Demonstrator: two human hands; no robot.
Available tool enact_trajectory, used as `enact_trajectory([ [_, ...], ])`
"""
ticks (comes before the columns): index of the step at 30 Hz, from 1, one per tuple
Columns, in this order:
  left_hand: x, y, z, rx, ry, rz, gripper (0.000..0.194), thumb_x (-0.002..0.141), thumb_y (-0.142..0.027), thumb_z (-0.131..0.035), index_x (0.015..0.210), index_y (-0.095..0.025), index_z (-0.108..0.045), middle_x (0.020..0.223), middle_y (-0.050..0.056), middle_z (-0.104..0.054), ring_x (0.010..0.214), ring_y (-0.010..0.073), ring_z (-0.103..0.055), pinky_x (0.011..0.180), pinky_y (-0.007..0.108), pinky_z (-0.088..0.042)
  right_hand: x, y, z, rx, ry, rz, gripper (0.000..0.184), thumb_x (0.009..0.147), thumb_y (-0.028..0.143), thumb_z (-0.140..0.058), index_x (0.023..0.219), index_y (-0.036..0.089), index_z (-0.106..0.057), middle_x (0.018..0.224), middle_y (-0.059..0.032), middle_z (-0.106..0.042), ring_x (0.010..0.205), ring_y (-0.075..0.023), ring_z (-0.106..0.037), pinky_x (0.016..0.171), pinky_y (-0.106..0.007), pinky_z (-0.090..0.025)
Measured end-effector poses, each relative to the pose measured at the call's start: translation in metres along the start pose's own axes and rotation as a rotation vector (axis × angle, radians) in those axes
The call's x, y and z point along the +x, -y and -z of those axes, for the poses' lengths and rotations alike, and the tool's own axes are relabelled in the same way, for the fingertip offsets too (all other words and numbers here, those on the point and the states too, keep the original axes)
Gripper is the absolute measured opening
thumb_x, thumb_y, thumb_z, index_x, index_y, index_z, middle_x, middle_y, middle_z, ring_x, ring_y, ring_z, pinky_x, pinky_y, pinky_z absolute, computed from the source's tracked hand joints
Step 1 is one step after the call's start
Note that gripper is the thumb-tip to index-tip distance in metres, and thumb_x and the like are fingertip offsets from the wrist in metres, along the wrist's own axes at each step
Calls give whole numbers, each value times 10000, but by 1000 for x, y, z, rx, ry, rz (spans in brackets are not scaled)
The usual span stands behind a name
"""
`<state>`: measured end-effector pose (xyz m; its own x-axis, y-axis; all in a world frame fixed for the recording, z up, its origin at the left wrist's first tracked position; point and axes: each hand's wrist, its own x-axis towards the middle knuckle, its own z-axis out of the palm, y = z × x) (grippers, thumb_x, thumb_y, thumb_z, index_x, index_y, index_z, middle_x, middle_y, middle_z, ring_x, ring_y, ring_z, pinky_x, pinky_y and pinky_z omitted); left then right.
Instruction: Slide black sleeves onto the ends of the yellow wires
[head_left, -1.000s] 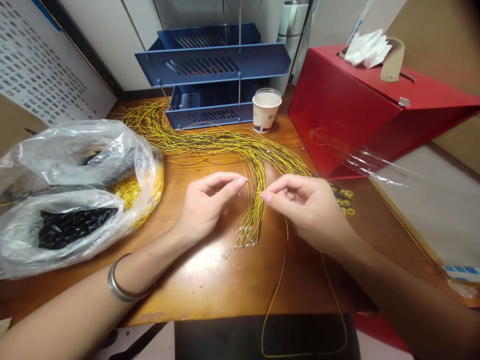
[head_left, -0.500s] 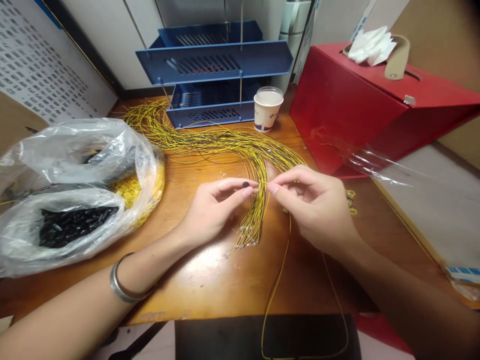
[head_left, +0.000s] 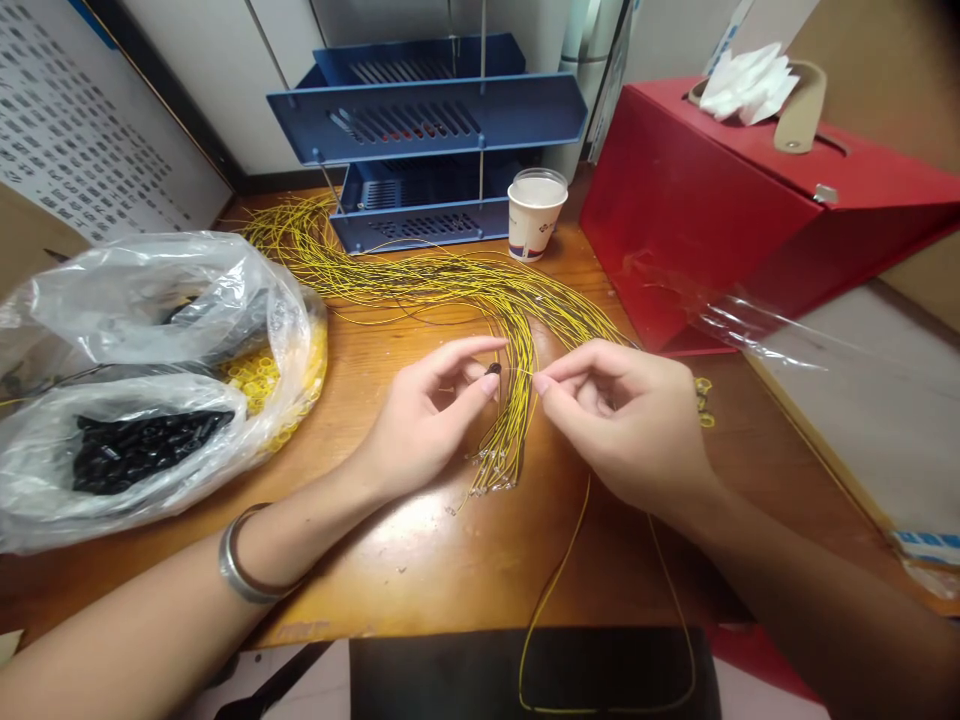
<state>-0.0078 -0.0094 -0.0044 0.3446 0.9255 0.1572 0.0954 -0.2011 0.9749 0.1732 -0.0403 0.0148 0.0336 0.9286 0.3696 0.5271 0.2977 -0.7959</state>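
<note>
My left hand (head_left: 431,420) pinches a small black plastic piece (head_left: 493,369) between thumb and fingers, its index finger raised above it. Across from it, my right hand (head_left: 626,410) is closed with thumb and index finger on a thin yellow wire (head_left: 519,371), whose end reaches toward the black piece. Whether the wire sits inside the piece is too small to tell. A loop of yellow wire (head_left: 559,570) hangs below my right hand past the table edge. Behind and between both hands lies a thick bundle of yellow and dark wires (head_left: 517,330) with small metallic ends.
At left, clear plastic bags hold black pieces (head_left: 146,450) and yellow rings (head_left: 255,385). Several yellow rings (head_left: 703,402) lie right of my right hand. A blue tray rack (head_left: 420,120), paper cup (head_left: 535,220) and red box (head_left: 712,220) stand behind on the wooden table (head_left: 375,560).
My left index finger has lifted off, and the black piece now sits turned in the pinch. My right hand has shifted slightly, with a short stretch of wire showing between the hands.
</note>
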Motion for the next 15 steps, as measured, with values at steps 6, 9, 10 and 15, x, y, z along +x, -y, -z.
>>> enact_trajectory([
  [6,-2,3,-1,97,-76,-64,136,865,-227,-656,982,-158,-663,838,15,-699,707,81,-631,646,167,-493,0,0,-1,-31,15,27,96,757,200,-628,668,172,-649,465,58,-459,418,-58,-328,415,-214,-266],
  [9,-3,2,-1,153,-79,-70,176,870,-234,-645,1021,-158,-694,865,35,-735,639,82,-636,588,174,-503,0,1,-1,-36,16,28,94,750,191,-623,660,171,-643,459,62,-443,415,-56,-329,413,-213,-261],
  [10,-4,1,-1,175,-79,-76,189,866,-238,-649,1029,-158,-702,865,39,-743,619,85,-638,568,178,-506,0,1,-1,-38,16,26,91,748,186,-621,661,171,-642,464,60,-453,415,-56,-334,412,-212,-263],
  [15,-4,-2,-2,230,-81,-78,202,840,-245,-674,1008,-149,-733,842,52,-765,649,120,-690,580,193,-547,0,2,0,-49,14,16,85,734,161,-617,652,174,-636,469,58,-462,416,-57,-340,410,-210,-269],
])
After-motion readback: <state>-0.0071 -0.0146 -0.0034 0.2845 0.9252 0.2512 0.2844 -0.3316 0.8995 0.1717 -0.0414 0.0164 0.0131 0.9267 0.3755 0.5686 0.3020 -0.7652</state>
